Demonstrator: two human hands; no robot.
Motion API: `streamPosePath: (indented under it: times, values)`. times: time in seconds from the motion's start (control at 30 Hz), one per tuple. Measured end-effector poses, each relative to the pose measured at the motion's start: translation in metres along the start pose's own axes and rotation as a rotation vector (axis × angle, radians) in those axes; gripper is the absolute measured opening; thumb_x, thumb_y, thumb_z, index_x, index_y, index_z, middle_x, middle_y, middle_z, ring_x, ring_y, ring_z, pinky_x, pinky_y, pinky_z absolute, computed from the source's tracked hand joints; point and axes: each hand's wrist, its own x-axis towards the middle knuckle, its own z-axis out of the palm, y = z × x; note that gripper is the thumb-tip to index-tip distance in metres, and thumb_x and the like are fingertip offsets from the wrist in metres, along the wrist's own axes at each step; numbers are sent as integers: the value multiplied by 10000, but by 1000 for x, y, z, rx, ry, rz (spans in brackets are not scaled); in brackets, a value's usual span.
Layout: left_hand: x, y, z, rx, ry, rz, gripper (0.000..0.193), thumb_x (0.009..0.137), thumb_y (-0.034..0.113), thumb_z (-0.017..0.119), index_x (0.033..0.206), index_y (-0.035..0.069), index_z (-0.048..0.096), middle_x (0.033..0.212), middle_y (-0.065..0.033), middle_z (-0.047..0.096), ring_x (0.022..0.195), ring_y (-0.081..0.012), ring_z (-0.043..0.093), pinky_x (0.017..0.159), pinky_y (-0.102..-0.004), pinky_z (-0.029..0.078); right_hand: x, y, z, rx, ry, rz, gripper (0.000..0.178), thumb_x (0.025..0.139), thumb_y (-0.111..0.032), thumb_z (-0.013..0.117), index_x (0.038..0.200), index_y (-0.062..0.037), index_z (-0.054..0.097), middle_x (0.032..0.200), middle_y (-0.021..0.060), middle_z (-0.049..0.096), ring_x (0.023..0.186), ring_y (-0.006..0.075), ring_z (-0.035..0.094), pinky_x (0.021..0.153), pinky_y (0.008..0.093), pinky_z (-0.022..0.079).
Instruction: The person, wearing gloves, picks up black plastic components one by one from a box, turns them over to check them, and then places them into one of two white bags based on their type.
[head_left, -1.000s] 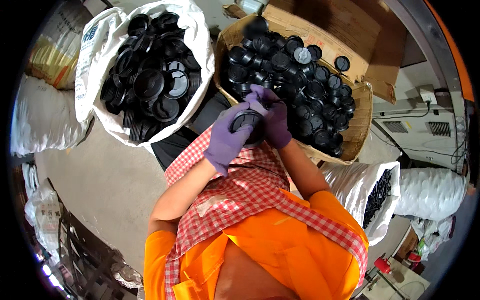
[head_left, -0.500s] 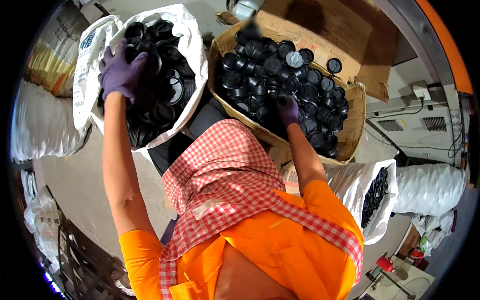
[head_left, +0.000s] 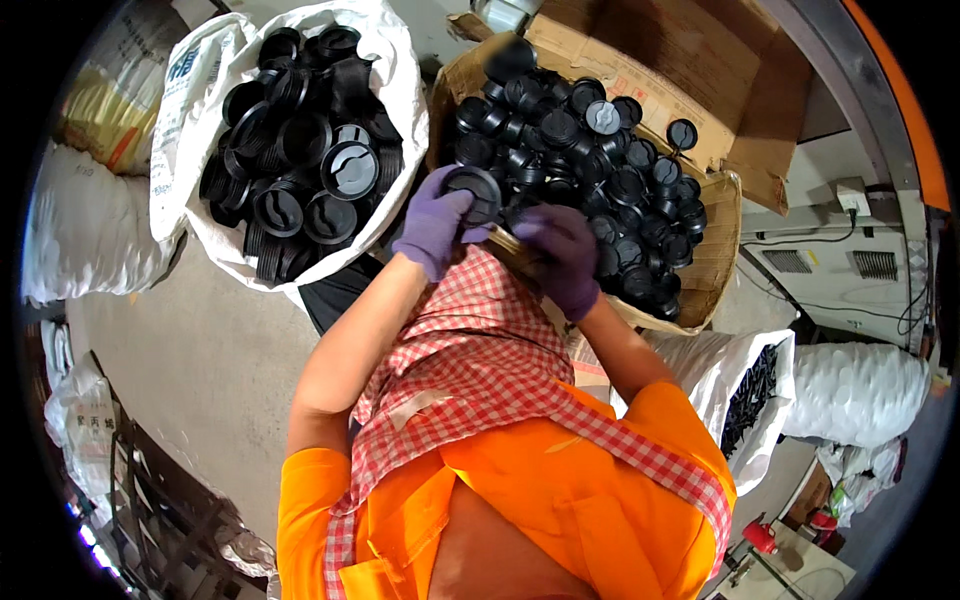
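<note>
My left hand [head_left: 432, 226], in a purple glove, grips a black round plastic cap [head_left: 474, 192] by its edge, above the near rim of the cardboard box [head_left: 722, 240]. Close on its right, my right hand [head_left: 562, 256], gloved too, has its fingers curled in. A dark shape shows by its fingertips, but what it holds is hidden. Several black caps [head_left: 560, 128] with ribbed sides fill the box, one with a greyer top [head_left: 602, 117]. To the left, the white woven sack [head_left: 405, 85] holds several larger black caps [head_left: 351, 170] with a bar across the top.
A white sack [head_left: 690, 370] of small dark parts lies open at the right, beside another white sack [head_left: 860, 394]. More stuffed sacks [head_left: 95, 225] stand on the far left. A grey cabinet [head_left: 830, 265] with vents and a cable is beyond the box.
My left hand has left the sack and come right to the box's near rim, now with a cap in it. My right hand has drawn back from among the box's caps toward me.
</note>
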Motion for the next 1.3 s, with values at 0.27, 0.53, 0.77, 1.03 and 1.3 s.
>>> streamPosePath:
  times: [0.27, 0.53, 0.77, 1.03, 1.3]
  values:
    - [-19, 9, 7, -303, 50, -260, 381, 834, 48, 510, 1215, 37, 497, 952, -99, 619, 730, -193, 637, 520, -299, 541, -4, 12, 14, 328, -170, 412, 420, 834, -101, 610, 1244, -37, 539, 1117, 106, 643, 1000, 160, 614, 879, 299, 465]
    - [-30, 13, 3, -150, 222, -271, 356, 865, 85, 487, 1218, 41, 513, 982, -92, 616, 726, -176, 615, 509, -279, 491, 18, -17, -4, -93, -469, 202, 315, 696, -148, 670, 995, -113, 579, 965, 120, 637, 854, 344, 617, 724, 409, 518]
    - [-44, 22, 12, -242, 290, -95, 271, 897, 80, 454, 1158, 21, 501, 1036, -87, 583, 890, -174, 574, 777, -297, 489, 13, -17, 13, 434, -343, 491, 344, 723, -158, 715, 1022, -76, 566, 912, 89, 647, 822, 216, 648, 748, 312, 512]
    - [-55, 18, -6, 389, 60, 416, 298, 807, 20, 503, 1104, 10, 521, 1049, -108, 585, 944, -208, 565, 865, -310, 446, 33, -16, -1, 398, -530, 514, 320, 662, -307, 769, 796, -46, 643, 687, 108, 616, 655, 225, 627, 632, 312, 489]
    - [-70, 108, -19, 906, -720, 133, 372, 751, 135, 654, 1108, 93, 560, 1008, -165, 617, 939, -349, 606, 808, -403, 480, 32, -22, -28, 678, -1085, 509, 201, 693, -171, 760, 816, -34, 681, 768, 71, 671, 700, 109, 608, 650, 270, 492]
